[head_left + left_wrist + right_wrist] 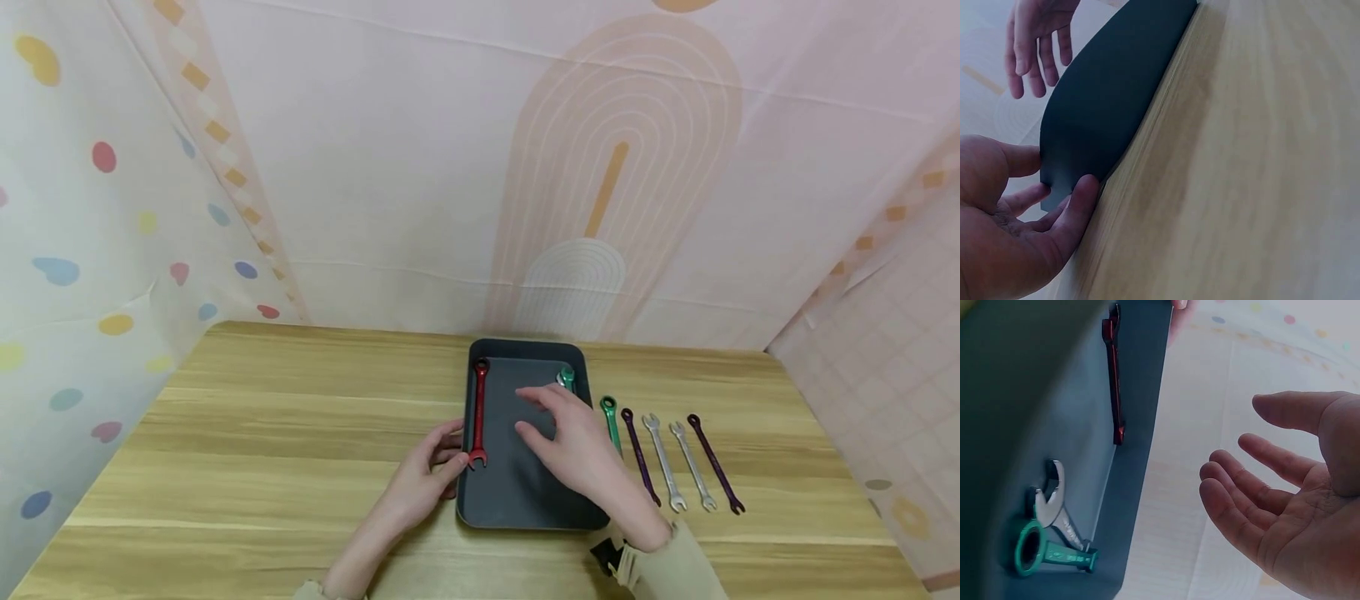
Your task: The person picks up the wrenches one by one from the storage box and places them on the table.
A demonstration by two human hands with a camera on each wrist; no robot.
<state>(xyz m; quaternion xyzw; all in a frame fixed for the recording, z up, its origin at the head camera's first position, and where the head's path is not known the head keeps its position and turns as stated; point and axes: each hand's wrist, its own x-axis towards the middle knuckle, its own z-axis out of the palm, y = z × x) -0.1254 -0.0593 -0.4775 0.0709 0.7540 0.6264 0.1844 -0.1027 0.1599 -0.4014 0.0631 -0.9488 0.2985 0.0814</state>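
A dark grey tray (525, 508) lies on the table. My left hand (429, 477) grips its left wall, with the thumb at the rim and fingers against the side; the left wrist view shows the left hand (1029, 219) pinching the tray's edge (1110, 81). Inside, a red combination wrench (480, 412) lies along the left wall. A green wrench (1054, 552) and a silver wrench (1060, 512) rest together in the far right corner, partly hidden in the head view. Over the tray hovers my right hand (573, 437), fingers spread and holding nothing.
Right of the tray lie a green wrench (611, 421), a purple wrench (640, 454), a silver wrench (663, 462), another silver wrench (693, 465) and another purple wrench (716, 462). Patterned cloth (390, 183) hangs behind the wooden table (262, 442).
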